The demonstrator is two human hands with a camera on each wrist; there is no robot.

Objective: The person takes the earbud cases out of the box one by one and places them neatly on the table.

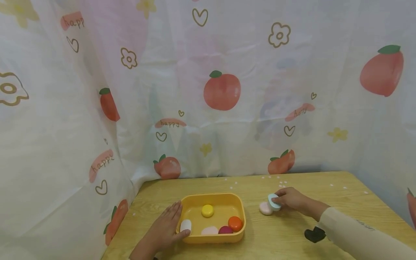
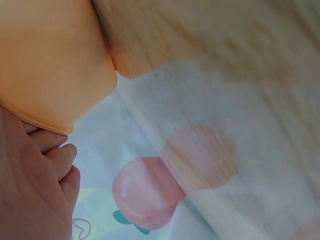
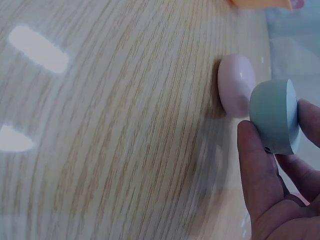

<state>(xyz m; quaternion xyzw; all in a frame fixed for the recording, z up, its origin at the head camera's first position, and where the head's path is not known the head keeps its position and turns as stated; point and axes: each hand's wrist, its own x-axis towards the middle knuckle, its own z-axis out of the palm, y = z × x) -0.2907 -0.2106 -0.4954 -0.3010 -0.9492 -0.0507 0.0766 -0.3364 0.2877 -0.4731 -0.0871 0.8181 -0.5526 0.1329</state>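
In the head view my right hand [image 1: 290,198] pinches a mint-green piece [image 1: 273,202], domed with a flat back. The right wrist view shows this mint piece [image 3: 272,116] between the thumb and fingers, tilted on edge above the wood. Just beside it, a smooth pale pink oval piece [image 3: 236,86] lies on the table. My left hand [image 1: 164,225] rests at the left side of a yellow tray [image 1: 212,238], fingers along the rim, thumb at its front left corner. A white piece [image 1: 185,226] in the tray is near that thumb.
Inside the tray are a yellow round piece [image 1: 207,210], an orange one [image 1: 235,224], a dark red one [image 1: 225,230] and a pale pink one [image 1: 209,230]. A black object [image 1: 314,234] lies by the right sleeve. Printed curtain [image 1: 227,144] hangs behind the table.
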